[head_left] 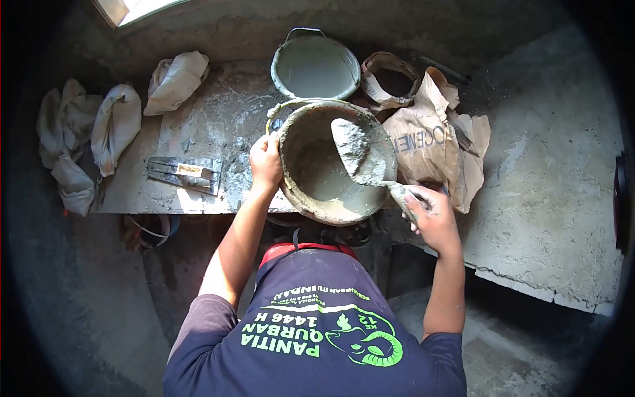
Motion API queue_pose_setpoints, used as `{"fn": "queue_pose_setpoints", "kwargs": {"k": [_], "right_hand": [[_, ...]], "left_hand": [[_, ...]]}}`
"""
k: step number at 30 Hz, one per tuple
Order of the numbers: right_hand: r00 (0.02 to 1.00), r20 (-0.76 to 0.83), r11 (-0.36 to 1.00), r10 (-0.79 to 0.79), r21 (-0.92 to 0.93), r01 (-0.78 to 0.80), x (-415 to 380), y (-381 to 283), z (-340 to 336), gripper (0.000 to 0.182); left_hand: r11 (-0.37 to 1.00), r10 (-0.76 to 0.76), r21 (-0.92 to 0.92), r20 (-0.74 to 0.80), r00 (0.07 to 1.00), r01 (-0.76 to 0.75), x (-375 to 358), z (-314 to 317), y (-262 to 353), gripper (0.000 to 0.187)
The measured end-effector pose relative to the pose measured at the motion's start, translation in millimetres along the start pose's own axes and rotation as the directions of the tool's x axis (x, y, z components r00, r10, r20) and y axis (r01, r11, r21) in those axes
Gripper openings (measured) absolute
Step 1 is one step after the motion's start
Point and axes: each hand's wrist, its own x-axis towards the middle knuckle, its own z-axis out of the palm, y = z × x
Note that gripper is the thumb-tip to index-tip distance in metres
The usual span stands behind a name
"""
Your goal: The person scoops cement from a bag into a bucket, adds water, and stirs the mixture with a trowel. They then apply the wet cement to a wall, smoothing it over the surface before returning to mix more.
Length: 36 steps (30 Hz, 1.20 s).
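My left hand [266, 162] is closed on the left rim of a mortar-caked bucket [336, 216], which leans toward me at the front edge of the slab. My right hand [433, 220] is wrapped round the handle of a trowel [401, 194]. Grey mortar or cement [354, 149] is heaped on the trowel blade, over the bucket's opening. Inside the bucket, wet grey material coats the wall and bottom. Its wire handle lies against the far rim, near my left fingers.
A second bucket [314, 66] with greyish liquid stands behind. To the right are an open paper sack [391, 79] and a crumpled cement bag [430, 142]. A plastering float [184, 175] and pale cloth-like sacks [118, 126] lie on the left.
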Motion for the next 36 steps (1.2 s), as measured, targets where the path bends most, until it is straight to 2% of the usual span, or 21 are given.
{"fn": "queue_pose_setpoints", "kwargs": {"k": [2, 3, 5, 6, 7, 9, 11, 13, 14, 18, 20, 24, 27, 29, 30, 31, 33, 34, 35, 36], "right_hand": [[1.000, -0.009, 0.994, 0.003, -0.110, -0.004, 8.9, 12.1, 15.0, 0.031], [1.000, -0.020, 0.994, 0.013, -0.105, -0.015, 12.8, 14.0, 21.3, 0.031], [0.982, -0.018, 0.885, -0.188, -0.437, 0.161, 19.6, 11.9, 34.8, 0.033], [0.993, -0.032, 0.840, -0.112, -0.537, 0.077, 20.4, 0.1, 39.7, 0.034], [0.994, -0.045, 0.842, -0.101, -0.536, 0.061, 20.8, -5.1, 46.3, 0.034], [0.994, -0.065, 0.644, -0.088, -0.765, 0.008, 23.3, -13.5, 56.9, 0.035], [0.989, -0.069, 0.590, -0.131, -0.807, 0.022, 27.5, -10.8, 66.2, 0.036], [0.989, -0.026, 0.470, -0.147, -0.881, 0.047, 30.7, -15.0, 72.8, 0.036], [0.978, 0.000, 0.415, -0.207, -0.906, 0.087, 30.1, -13.8, 75.2, 0.032], [0.952, 0.033, 0.344, -0.306, -0.928, 0.142, 28.0, -3.5, 84.5, 0.028], [0.857, 0.082, 0.243, -0.510, -0.941, 0.234, 26.6, 8.1, 85.9, 0.026], [0.845, 0.091, 0.163, -0.527, -0.965, 0.206, 32.7, 15.8, 88.4, 0.030], [0.823, 0.098, 0.109, -0.560, -0.976, 0.190, 48.3, 9.0, 84.6, 0.020], [0.859, 0.120, 0.015, -0.498, -0.989, 0.148, 62.9, 14.8, 89.1, 0.016], [0.866, 0.155, -0.003, -0.475, -0.985, 0.175, 70.8, 16.8, 90.8, 0.019], [0.867, 0.147, 0.001, -0.476, -0.986, 0.167, 75.1, 17.7, 89.4, 0.019], [0.891, 0.213, 0.099, -0.400, -0.957, 0.273, 79.9, 17.8, 88.3, 0.021], [0.885, 0.224, 0.142, -0.408, -0.942, 0.303, 78.5, 17.7, 85.5, 0.019], [0.888, 0.225, 0.147, -0.401, -0.941, 0.304, 73.4, 18.0, 83.9, 0.019], [0.856, 0.265, 0.195, -0.444, -0.904, 0.381, 66.1, 18.7, 82.3, 0.017]], "left_hand": [[1.000, -0.007, 0.020, 0.022, 1.000, 0.007, 0.6, -3.8, -4.4, 0.031], [0.999, -0.005, 0.041, 0.039, 0.999, 0.003, 1.7, -5.4, -4.5, 0.030], [0.997, -0.032, 0.068, 0.057, 0.998, 0.028, 3.0, -6.9, -4.7, 0.031], [0.998, -0.034, 0.048, 0.046, 0.998, 0.031, 2.1, -4.7, -2.0, 0.031], [0.999, -0.036, 0.028, 0.035, 0.999, 0.035, 0.6, -3.0, -1.4, 0.031], [0.999, -0.008, 0.043, 0.014, 1.000, 0.007, 0.6, 0.6, -1.4, 0.033], [0.998, 0.025, 0.053, -0.015, 1.000, -0.024, 1.5, 2.8, -0.4, 0.036], [0.997, 0.044, 0.065, -0.022, 0.999, -0.043, 1.6, 2.9, -1.9, 0.038], [0.998, 0.043, 0.056, -0.024, 0.999, -0.042, 1.9, 3.2, -3.0, 0.038], [0.991, 0.084, 0.110, -0.032, 0.996, -0.080, 2.3, 1.6, -6.7, 0.039], [0.988, 0.108, 0.114, -0.029, 0.994, -0.104, 3.6, 2.3, -7.5, 0.039], [0.993, 0.073, 0.100, -0.050, 0.996, -0.068, -3.4, 5.8, 3.9, 0.039], [0.986, 0.088, 0.144, -0.043, 0.995, -0.081, 0.7, 4.7, 2.8, 0.038], [0.994, 0.080, 0.077, -0.006, 0.997, -0.079, 1.5, 3.8, -1.8, 0.037], [0.995, 0.094, 0.019, 0.007, 0.996, -0.094, 1.4, 7.0, 0.8, 0.035], [0.995, 0.097, 0.019, 0.016, 0.995, -0.097, 1.4, 9.0, 3.5, 0.035], [0.997, 0.068, -0.024, 0.042, 0.997, -0.067, 2.2, 8.3, 7.5, 0.034], [0.996, 0.077, 0.033, 0.065, 0.995, -0.079, 7.1, 2.9, 1.8, 0.033], [0.997, 0.069, 0.038, 0.066, 0.995, -0.072, 5.5, 1.9, -2.7, 0.033], [0.998, 0.061, -0.007, 0.069, 0.996, -0.061, 0.7, 4.1, 5.8, 0.033]]}}
